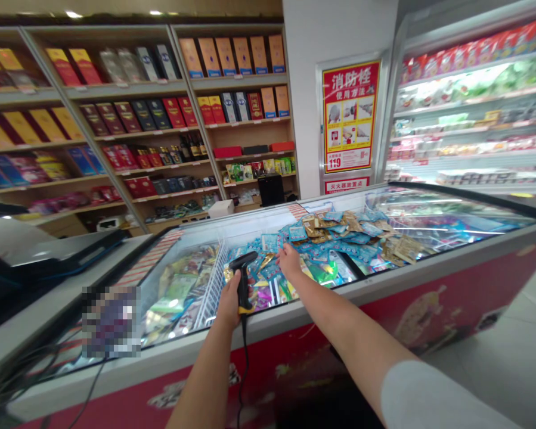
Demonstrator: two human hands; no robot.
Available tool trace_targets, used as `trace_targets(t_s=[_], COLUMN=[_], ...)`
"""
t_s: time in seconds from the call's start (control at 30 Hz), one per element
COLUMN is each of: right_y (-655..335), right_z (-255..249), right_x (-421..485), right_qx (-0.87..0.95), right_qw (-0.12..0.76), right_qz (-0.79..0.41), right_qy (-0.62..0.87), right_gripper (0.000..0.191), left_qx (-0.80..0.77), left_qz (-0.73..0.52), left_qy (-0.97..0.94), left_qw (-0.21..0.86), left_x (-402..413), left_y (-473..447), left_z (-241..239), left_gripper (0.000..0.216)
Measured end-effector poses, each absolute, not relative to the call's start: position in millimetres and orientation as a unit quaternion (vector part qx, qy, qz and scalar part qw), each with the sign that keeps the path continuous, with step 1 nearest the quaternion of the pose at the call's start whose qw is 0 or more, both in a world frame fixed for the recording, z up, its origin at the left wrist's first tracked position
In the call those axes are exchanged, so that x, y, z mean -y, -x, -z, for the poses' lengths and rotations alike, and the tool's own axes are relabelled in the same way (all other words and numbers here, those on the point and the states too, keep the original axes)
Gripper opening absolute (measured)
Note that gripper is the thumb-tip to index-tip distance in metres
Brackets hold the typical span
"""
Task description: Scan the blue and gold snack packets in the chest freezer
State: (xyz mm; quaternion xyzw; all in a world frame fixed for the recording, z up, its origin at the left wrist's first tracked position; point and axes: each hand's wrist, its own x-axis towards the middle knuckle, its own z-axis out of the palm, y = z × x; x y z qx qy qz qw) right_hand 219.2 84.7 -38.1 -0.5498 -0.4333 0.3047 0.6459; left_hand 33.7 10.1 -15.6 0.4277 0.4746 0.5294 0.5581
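- Clearly, the left hand (229, 302), at seven o'clock of the view, was grasping a black plastic pistol-shaped scanner with yellow trim (242, 286); a thin black cable (245, 357) hung from its lower end.
- At five o'clock from centre, the right hand (289, 262) had its fingertips at a flat light-blue packet (270, 242), which lay at that hand's ten o'clock; whether they pinched it, I could not tell.
- Towards two o'clock from the right hand, a loose heap of blue and gold-brown packets (352, 235) spread over the top of a long red-fronted chest freezer (495, 274).
- At nine o'clock from the scanner stood a white wire basket wall (211, 286).
- At one o'clock of the view hung a red-and-yellow printed poster (352, 116).
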Motion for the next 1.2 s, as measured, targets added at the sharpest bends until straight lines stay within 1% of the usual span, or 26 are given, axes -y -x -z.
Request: trace_targets(t_s=[0.1, 0.17, 0.3, 0.4, 0.47, 0.53, 0.63, 0.7, 0.77, 0.83, 0.93, 1.0, 1.1, 1.2], right_y=[-225.5, -234.2, -258.0, -276.4, -287.2, -296.0, -303.0, -301.5, -293.5, -278.5, -245.9, -222.1, -193.0, -177.0], right_z=[32.0, 27.3, 16.8, 9.4, 5.6, 2.9, 1.3, 2.1, 4.2, 7.5, 13.3, 16.3, 17.3, 11.8], right_x=[-83.5, -85.7, -96.7, -105.5, -108.6, -108.4, -102.6, -96.5, -89.9, -83.5, -74.9, -69.4, -62.5, -61.0], right_qx=[0.361, 0.319, 0.261, 0.205, 0.188, 0.191, 0.206, 0.242, 0.314, 0.414, 0.581, 0.684, 0.788, 0.821], right_qw=[0.704, 0.738, 0.769, 0.785, 0.789, 0.79, 0.791, 0.779, 0.746, 0.69, 0.562, 0.454, 0.318, 0.223], right_qz=[-0.33, -0.326, -0.312, -0.331, -0.345, -0.352, -0.348, -0.333, -0.31, -0.284, -0.223, -0.177, -0.123, -0.103], right_qy=[0.514, 0.498, 0.493, 0.482, 0.472, 0.465, 0.46, 0.473, 0.499, 0.522, 0.545, 0.543, 0.512, 0.516], right_gripper=[0.028, 0.033, 0.03, 0.023, 0.023, 0.029, 0.044, 0.049, 0.047, 0.038, 0.023, 0.019, 0.028, 0.056], left_qx=[-0.484, -0.481, -0.478, -0.481, -0.484, -0.485, -0.482, -0.476, -0.47, -0.468, -0.472, -0.477, -0.482, -0.478], left_qz=[-0.533, -0.54, -0.541, -0.542, -0.545, -0.547, -0.553, -0.569, -0.587, -0.596, -0.595, -0.598, -0.608, -0.63], left_qy=[-0.42, -0.418, -0.415, -0.405, -0.399, -0.396, -0.393, -0.387, -0.382, -0.379, -0.379, -0.379, -0.37, -0.349], left_qw=[0.553, 0.549, 0.553, 0.557, 0.557, 0.555, 0.554, 0.547, 0.537, 0.531, 0.528, 0.522, 0.511, 0.503], left_x=[-10.7, -11.0, -10.7, -10.3, -10.1, -10.0, -9.8, -9.4, -9.0, -8.6, -8.3, -8.2, -7.8, -7.1], left_y=[-32.5, -32.0, -32.3, -32.9, -33.1, -33.1, -32.8, -32.9, -33.1, -33.4, -33.3, -33.0, -32.5, -32.6], left_z=[15.7, 15.8, 15.4, 14.4, 13.9, 13.7, 13.9, 13.8, 13.4, 13.0, 12.9, 13.2, 13.7, 13.8], left_gripper=[0.052, 0.052, 0.053, 0.053, 0.053, 0.053, 0.054, 0.054, 0.053, 0.054, 0.057, 0.059, 0.06, 0.058])
